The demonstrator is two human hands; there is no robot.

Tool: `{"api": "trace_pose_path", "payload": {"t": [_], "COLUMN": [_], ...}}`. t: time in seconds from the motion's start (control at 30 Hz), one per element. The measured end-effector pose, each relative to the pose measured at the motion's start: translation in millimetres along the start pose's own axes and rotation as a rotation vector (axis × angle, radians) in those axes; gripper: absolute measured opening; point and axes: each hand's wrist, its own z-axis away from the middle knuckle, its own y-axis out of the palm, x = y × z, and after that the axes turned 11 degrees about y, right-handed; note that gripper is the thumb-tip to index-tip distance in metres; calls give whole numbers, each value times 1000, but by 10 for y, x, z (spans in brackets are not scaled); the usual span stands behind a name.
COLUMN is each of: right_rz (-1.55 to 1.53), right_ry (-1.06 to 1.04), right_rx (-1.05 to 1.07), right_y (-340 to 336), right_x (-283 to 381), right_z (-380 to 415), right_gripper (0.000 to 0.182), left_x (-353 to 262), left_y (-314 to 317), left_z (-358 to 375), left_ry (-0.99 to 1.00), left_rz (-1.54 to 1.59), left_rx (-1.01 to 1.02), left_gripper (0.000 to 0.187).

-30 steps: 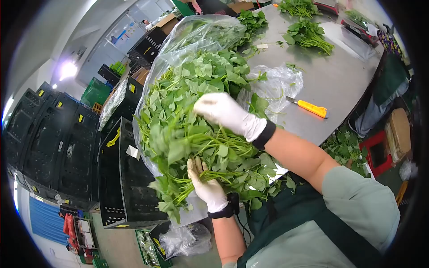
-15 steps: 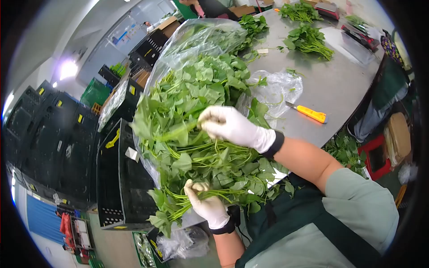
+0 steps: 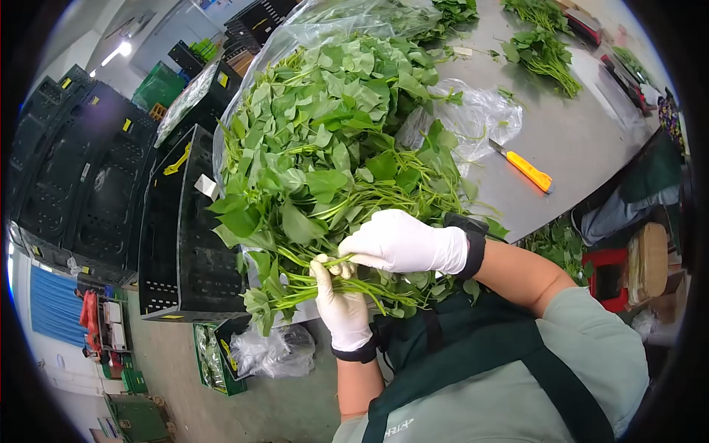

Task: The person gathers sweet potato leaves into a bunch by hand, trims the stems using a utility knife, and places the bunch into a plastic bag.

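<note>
Left fingers (image 3: 323,277) closed; stems (image 3: 377,289) within

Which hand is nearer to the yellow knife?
Right: the right hand is below-left of the yellow knife in the picture; the left hand, holding stems, is lower and farther away.

Green stems (image 3: 306,289): I lose part of them within the left hand's (image 3: 343,306) grip.
Clear bag (image 3: 303,29): top edge crops it.
Shirt lettering (image 3: 402,427): I can't read it.

Matt leaves (image 3: 323,184), brushed-looking metal tabletop (image 3: 583,140) (dully shiny), glossy crinkled plastic (image 3: 487,111), cloth apron (image 3: 461,347).
</note>
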Motion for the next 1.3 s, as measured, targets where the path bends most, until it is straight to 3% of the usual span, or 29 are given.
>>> {"api": "trace_pose_path", "payload": {"t": [0.1, 0.17, 0.27, 0.33, 0.4, 0.47, 0.53, 0.63, 0.77, 0.97, 1.13, 1.17, 1.27, 1.3], "right_rz": [207, 368, 428, 379, 306, 255, 215, 94, -65, -142, 108, 134, 328, 427], "right_ry": [-8, -154, -126, -90, -76, -79, -80, -30, 27, 169, 18, -2, -13, 70], "right_rx": [45, 18, 26, -28, 60, 48, 34, 47, 115, 243, 242, 179, 121, 140], "right_y": [0, -90, -212, -341, -345, -360, -346, -288, -116, -124, -229, -255, -445, -529], "right_x": [7, 66, 99, 52, 83, 84, 92, 127, 24, -14, 123, 165, 128, 44], "right_z": [30, 14, 57, 112, 138, 132, 119, 143, 269, 360, 433, 434, 471, 515], "right_gripper": [13, 9, 8, 5, 7, 8, 10, 12, 15, 16, 14, 14, 11, 10], "left_x": [15, 24, -35, -153, -159, -230, -234, -225, -312, -363, -357, -369, -451, -532], "left_y": [-57, -12, 15, -92, -115, -31, -10, -73, 85, 105, 84, 100, 18, 0], "left_z": [33, 102, 139, 58, 88, 107, 101, 27, 35, 17, 163, 200, 205, 187], "left_ry": [46, 65, 101, 178, 183, 92, 128, 130, 149, 69, 180, 130, 168, 172], "left_rz": [-10, -10, -30, 69, 82, 129, 107, 308, 328, 582, 467, 551, 590, 650], "left_rx": [14, -6, -67, -65, -25, -20, 12, 189, 31, 180, 131, 91, 53, 58], "left_gripper": [19, 20, 21, 21, 21, 23, 25, 36, 29, 22, 25, 34, 34, 34]}}
